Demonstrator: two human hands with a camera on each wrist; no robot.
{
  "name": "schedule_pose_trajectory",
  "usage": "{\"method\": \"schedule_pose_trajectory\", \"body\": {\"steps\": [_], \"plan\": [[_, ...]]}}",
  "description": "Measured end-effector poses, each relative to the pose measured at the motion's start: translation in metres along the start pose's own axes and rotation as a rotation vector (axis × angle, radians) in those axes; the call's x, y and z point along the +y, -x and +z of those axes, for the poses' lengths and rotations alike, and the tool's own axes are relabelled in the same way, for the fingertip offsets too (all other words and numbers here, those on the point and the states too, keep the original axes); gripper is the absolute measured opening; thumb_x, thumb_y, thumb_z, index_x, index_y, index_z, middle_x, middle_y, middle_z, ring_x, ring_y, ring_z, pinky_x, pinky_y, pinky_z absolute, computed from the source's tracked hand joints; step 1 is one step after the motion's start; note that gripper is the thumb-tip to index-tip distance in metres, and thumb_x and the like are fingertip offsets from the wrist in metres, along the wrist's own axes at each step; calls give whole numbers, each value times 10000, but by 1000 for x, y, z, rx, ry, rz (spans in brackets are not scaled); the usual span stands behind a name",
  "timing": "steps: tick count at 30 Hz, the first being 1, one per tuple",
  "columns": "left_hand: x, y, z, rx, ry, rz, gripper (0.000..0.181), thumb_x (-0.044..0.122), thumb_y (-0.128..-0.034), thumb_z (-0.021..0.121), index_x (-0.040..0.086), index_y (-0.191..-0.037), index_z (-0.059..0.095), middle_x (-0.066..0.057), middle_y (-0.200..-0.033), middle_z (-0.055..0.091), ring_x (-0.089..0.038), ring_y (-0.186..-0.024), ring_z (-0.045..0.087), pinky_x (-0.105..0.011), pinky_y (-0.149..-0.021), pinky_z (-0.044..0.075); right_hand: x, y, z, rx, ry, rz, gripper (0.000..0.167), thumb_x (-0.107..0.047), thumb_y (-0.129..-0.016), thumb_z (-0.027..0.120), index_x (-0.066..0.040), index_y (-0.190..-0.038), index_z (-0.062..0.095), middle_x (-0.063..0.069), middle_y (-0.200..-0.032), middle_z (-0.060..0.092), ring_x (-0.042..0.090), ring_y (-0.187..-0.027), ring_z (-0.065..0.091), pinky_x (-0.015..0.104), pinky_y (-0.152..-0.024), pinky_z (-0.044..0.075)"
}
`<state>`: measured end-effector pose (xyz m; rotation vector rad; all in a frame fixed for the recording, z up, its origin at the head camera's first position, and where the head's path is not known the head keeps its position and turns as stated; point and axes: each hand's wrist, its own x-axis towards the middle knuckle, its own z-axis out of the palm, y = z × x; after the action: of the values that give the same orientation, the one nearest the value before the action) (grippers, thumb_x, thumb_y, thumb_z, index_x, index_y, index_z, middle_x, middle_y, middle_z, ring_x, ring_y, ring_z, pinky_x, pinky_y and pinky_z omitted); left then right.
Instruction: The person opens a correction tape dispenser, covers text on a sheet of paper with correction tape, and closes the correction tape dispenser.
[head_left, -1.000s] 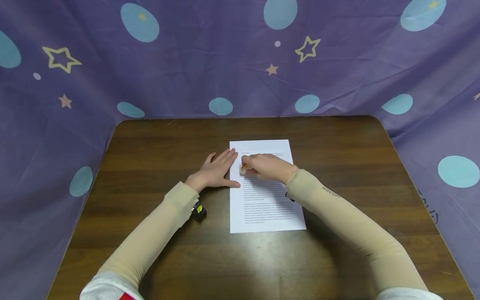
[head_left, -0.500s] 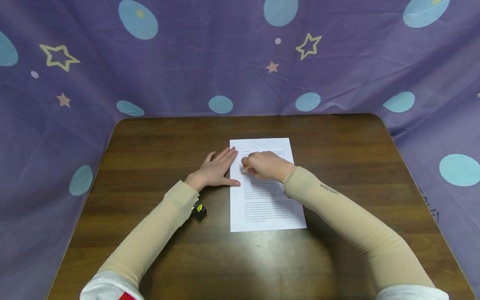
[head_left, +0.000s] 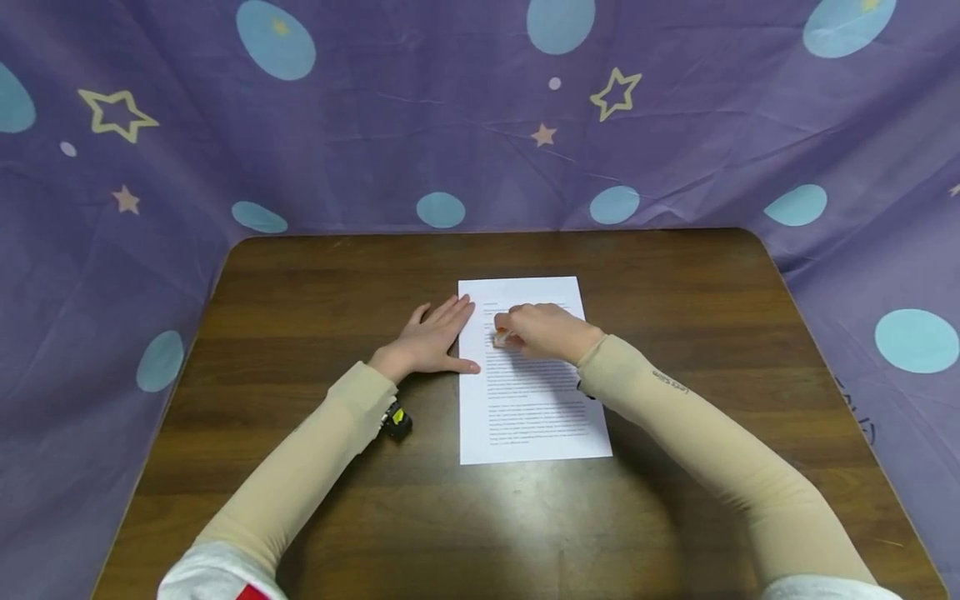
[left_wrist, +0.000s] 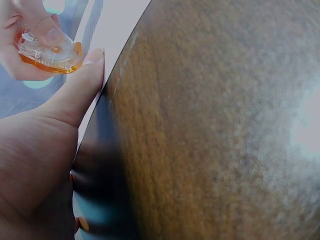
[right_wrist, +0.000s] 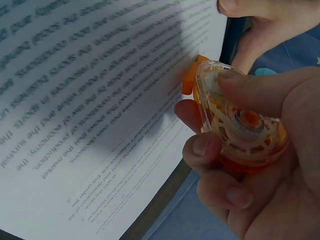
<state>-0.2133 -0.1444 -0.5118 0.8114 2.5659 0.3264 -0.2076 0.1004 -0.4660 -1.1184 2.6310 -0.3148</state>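
Note:
A sheet of printed paper lies upright on the wooden table. My left hand rests flat across its left edge, fingers spread, with the thumb on the sheet. Over the upper left lines of text, my right hand grips a correction tape dispenser with a clear case and orange parts. In the right wrist view the thumb presses one side of it and the curled fingers hold the other. The orange tip points at the paper; whether it touches cannot be made out.
The brown table extends around the sheet on every side. A purple curtain with stars and blue spots hangs behind and beside it. A small black device sits at the left wrist.
In the last half second my right hand has moved slightly to the right along the text, carrying the correction tape dispenser. The left hand and the paper stay in place.

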Motion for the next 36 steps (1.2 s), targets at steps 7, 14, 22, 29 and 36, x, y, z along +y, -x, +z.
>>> {"method": "schedule_pose_trajectory", "body": {"steps": [7,14,22,29,36], "plan": [[-4,-1,9,6,26,14,1148,706,-906,654,128,-1689,45,-36,-1759,-27,-225,-1617,-44,-604,-1243,-18,-8,-7,7,17,-131,-59,95,-165,-1027,681,-85,-1077,672,33,-948,709,161,-817,648,395,-803,566],[-1,0,5,4,19,27,1151,726,-905,637,111,-1688,61,-52,-1760,-18,-239,-1618,-38,-617,-1241,-15,-16,-10,7,20,-29,-23,61,-83,-980,709,-103,-1031,684,47,-903,684,178,-761,649,420,-730,582],[1,0,1,1,-3,20,1143,722,-913,627,110,-1688,51,-53,-1759,-32,-241,-1618,-39,-603,-1246,-11,-14,-5,5,32,2,4,67,-59,-978,706,-105,-1026,711,47,-878,680,161,-731,617,406,-717,575],[4,3,-5,0,-11,11,1139,681,-918,658,86,-1683,62,-77,-1758,-8,-265,-1618,-12,-609,-1248,8,-5,1,5,36,4,30,80,-33,-963,702,-109,-987,697,32,-839,660,162,-704,551,387,-690,529],[5,4,-6,-3,-8,8,1134,673,-920,661,78,-1682,69,-84,-1758,4,-267,-1618,-2,-608,-1249,20,1,9,5,34,-7,46,82,-42,-965,706,-122,-982,698,24,-835,651,162,-709,542,392,-692,528]]}}
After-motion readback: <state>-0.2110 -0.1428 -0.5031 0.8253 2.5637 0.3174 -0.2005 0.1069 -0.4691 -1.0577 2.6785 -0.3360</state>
